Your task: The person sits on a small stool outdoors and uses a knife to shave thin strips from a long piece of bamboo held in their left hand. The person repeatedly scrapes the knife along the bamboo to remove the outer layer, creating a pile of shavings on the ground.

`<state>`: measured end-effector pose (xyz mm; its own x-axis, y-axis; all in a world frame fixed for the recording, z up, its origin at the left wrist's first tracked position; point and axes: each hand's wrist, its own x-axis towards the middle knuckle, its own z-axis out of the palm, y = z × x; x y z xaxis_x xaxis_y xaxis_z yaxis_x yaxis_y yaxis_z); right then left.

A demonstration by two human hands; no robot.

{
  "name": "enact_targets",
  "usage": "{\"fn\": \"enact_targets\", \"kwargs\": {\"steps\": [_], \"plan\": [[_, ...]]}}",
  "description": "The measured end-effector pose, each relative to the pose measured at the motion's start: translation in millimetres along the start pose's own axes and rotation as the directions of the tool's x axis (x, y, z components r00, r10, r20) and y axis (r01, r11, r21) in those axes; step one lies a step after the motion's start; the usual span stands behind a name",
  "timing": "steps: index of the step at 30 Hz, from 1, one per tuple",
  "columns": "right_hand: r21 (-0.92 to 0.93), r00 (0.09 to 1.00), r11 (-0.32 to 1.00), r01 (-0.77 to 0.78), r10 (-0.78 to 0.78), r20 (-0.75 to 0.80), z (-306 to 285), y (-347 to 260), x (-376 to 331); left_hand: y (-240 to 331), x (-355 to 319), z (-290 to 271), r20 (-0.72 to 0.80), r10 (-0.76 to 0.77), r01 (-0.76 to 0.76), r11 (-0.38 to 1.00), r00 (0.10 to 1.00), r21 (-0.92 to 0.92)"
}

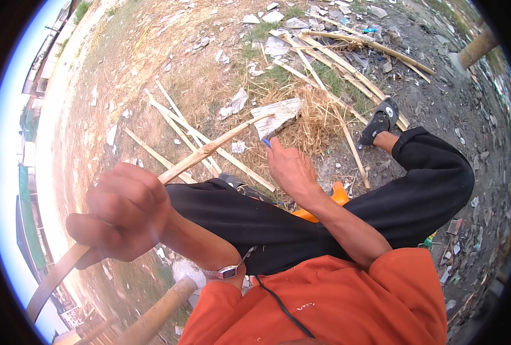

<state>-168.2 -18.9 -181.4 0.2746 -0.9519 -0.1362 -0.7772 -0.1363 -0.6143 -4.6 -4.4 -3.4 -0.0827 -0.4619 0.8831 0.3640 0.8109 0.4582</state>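
My left hand (123,213) is closed round a long split bamboo strip (206,150), raised near the camera. One end of the strip passes back beyond my fist to the lower left. Its far end reaches over a pale, rough block (278,114) on the ground; whether it touches the block I cannot tell. My right hand (292,172) is closed just in front of that block, on the near side. A small blue tip (266,142) sticks out past its fingers, and the rest of that thing is hidden in the grip.
Loose bamboo strips (175,129) lie crossed at left, and more strips (347,69) are piled beyond my shoe (379,122). Dry straw (315,123) surrounds the block. An orange object (338,194) sits between my legs. Posts stand at upper right (478,49) and lower left (163,305).
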Motion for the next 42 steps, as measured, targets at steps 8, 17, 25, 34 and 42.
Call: {"fn": "enact_targets", "kwargs": {"steps": [8, 17, 25, 34, 42], "plan": [[0.023, 0.990, 0.999, 0.048, -0.045, -0.137, 13.1, -4.4, -0.5, -0.8, 4.2, 2.9, 0.014, 0.006, -0.008, 0.997, 1.000, 0.074], [0.261, 0.947, 0.936, 0.235, -0.160, -0.278, 10.5, -26.1, 5.5, -4.9, 1.5, 11.8, -0.235, -0.010, 0.044, 0.989, 0.972, 0.140], [0.256, 0.979, 0.958, 0.130, -0.083, -0.187, 13.2, -26.2, 2.1, -4.1, 0.7, 14.9, -0.263, 0.004, 0.036, 0.988, 0.965, 0.147], [0.168, 0.986, 0.983, 0.071, -0.044, -0.159, 23.3, -12.6, 9.0, -3.2, -0.4, 12.2, -0.319, 0.003, 0.055, 0.984, 0.948, 0.172], [0.273, 0.946, 0.935, 0.226, -0.144, -0.289, 29.8, -21.4, 10.0, -2.0, -0.7, 12.8, -0.409, 0.028, 0.066, 0.975, 0.912, 0.213]]}}
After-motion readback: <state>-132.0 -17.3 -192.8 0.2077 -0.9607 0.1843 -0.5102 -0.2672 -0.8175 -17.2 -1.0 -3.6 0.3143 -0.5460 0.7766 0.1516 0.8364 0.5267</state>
